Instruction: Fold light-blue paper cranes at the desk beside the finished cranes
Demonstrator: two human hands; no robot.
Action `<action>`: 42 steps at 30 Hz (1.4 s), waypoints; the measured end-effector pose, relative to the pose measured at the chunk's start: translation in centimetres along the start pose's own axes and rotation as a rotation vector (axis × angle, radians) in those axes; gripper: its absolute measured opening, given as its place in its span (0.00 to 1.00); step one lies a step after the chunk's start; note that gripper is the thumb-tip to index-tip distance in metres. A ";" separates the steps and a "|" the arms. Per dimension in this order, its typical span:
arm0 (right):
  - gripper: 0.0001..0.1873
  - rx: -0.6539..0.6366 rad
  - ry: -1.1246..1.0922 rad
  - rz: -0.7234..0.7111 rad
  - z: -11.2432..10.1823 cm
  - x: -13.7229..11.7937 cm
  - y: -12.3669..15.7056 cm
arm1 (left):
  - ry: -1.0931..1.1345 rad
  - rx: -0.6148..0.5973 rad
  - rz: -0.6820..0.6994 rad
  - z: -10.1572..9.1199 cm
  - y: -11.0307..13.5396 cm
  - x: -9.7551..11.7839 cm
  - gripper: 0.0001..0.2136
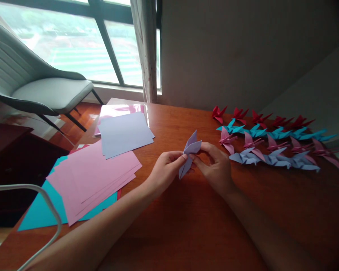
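Observation:
Above the middle of the table, a pale lavender folded paper crane (191, 147) is held between both hands, its pointed flaps standing up and one tip hanging down. My left hand (168, 167) pinches its left side between thumb and fingers. From the right, my right hand (216, 167) grips it too, thumb low on the paper and index finger behind the upper flap. Some fingertips are hidden behind the paper. Closest to my right hand are finished lavender cranes (247, 156) in a row.
Rows of pink cranes (228, 140), turquoise cranes (257, 130) and red cranes (219, 114) stand at the right. Lavender sheets (125, 135), pink sheets (93, 180) and turquoise sheets (36, 212) lie left. A white cable (52, 207) curves at lower left; a chair (51, 92) stands beyond the table (180, 233).

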State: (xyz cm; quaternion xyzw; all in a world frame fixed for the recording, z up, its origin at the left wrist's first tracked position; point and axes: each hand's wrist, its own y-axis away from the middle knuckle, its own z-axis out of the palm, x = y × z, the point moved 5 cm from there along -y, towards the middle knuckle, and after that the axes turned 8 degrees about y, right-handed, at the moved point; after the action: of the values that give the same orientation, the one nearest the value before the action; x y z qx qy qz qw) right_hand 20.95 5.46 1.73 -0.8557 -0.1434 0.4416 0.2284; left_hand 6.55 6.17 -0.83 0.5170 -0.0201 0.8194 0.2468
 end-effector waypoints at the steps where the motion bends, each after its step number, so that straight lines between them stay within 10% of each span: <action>1: 0.08 0.006 0.016 -0.022 -0.1 -0.2 0.0 | 0.003 0.001 -0.003 0.0 0.1 0.0 0.17; 42: 0.18 -0.008 0.119 -0.366 -0.4 -2.5 0.2 | 0.161 0.032 0.003 -0.1 0.2 0.4 0.17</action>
State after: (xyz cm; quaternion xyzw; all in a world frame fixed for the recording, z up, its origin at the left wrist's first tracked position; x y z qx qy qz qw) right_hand 19.88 4.06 3.53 -0.8409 -0.2846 0.3408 0.3094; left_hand 6.23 6.14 -0.49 0.4532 0.0123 0.8589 0.2381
